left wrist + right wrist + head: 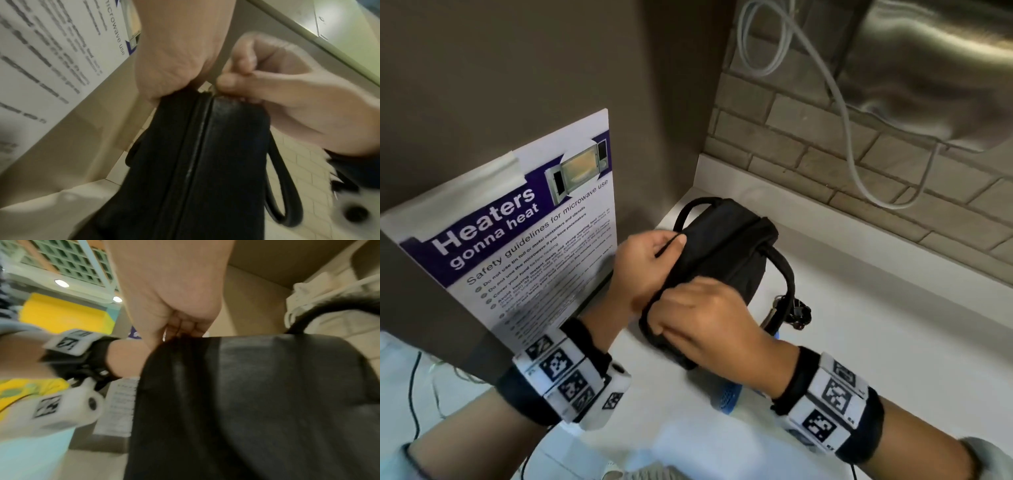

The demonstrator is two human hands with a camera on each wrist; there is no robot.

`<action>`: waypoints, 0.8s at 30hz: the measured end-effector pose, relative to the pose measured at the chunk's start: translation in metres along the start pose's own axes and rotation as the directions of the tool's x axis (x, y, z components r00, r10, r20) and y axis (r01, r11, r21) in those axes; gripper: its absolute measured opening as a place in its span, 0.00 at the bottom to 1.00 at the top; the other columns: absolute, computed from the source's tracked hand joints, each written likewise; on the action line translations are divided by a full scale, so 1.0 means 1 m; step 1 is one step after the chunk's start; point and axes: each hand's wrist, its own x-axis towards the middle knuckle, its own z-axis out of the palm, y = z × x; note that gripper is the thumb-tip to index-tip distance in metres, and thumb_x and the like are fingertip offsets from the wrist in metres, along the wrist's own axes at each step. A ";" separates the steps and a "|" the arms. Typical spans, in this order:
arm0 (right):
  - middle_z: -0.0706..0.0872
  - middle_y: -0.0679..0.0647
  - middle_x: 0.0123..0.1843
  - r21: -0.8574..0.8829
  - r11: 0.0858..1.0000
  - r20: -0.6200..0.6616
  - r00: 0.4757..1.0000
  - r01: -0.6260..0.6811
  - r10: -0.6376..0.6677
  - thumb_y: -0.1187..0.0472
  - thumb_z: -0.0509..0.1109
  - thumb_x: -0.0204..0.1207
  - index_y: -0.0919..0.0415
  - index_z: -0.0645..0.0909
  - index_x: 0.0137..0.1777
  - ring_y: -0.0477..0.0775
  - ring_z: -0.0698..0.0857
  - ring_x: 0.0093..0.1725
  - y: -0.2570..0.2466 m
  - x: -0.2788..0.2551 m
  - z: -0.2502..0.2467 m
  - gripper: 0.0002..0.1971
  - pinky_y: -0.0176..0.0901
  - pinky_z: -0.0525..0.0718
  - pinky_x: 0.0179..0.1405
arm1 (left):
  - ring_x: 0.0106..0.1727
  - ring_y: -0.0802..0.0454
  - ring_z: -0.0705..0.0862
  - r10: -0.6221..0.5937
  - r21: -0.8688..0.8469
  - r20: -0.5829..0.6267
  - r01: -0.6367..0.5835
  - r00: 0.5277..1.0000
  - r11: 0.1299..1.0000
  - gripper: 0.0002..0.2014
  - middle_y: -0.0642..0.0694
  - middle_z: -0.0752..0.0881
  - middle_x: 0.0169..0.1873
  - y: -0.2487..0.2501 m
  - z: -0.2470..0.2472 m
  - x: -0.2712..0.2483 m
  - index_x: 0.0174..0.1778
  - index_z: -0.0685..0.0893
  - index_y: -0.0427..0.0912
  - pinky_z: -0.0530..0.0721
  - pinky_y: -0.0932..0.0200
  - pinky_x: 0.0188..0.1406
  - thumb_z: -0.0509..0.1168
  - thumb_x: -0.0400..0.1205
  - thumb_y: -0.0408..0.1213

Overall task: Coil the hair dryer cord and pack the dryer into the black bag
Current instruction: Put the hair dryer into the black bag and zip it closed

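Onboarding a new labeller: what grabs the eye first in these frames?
First, both hands on the black bag mid-counter: the left hand grips its left edge, and the right hand pinches the near end, apparently at the zipper line. Next, the purple-and-white microwave safety poster standing at left against the brown panel. Then the pale cable looping down the brick wall behind.

We see a black bag (pixel 726 250) of matt cloth on a smooth white worktop (pixel 876 325), a glossy paper poster (pixel 524 240), rough brick wall (pixel 791 137) and brushed metal hood (pixel 935 68).
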 end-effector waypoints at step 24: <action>0.86 0.47 0.47 0.272 0.863 0.055 0.902 -0.426 0.428 0.66 0.68 0.78 0.55 0.85 0.52 0.44 0.85 0.45 0.035 -0.079 -0.032 0.08 0.38 0.83 0.46 | 0.50 0.40 0.83 0.376 0.620 0.085 -0.344 0.923 0.705 0.13 0.45 0.90 0.49 0.032 -0.008 -0.031 0.57 0.87 0.43 0.82 0.45 0.49 0.62 0.82 0.41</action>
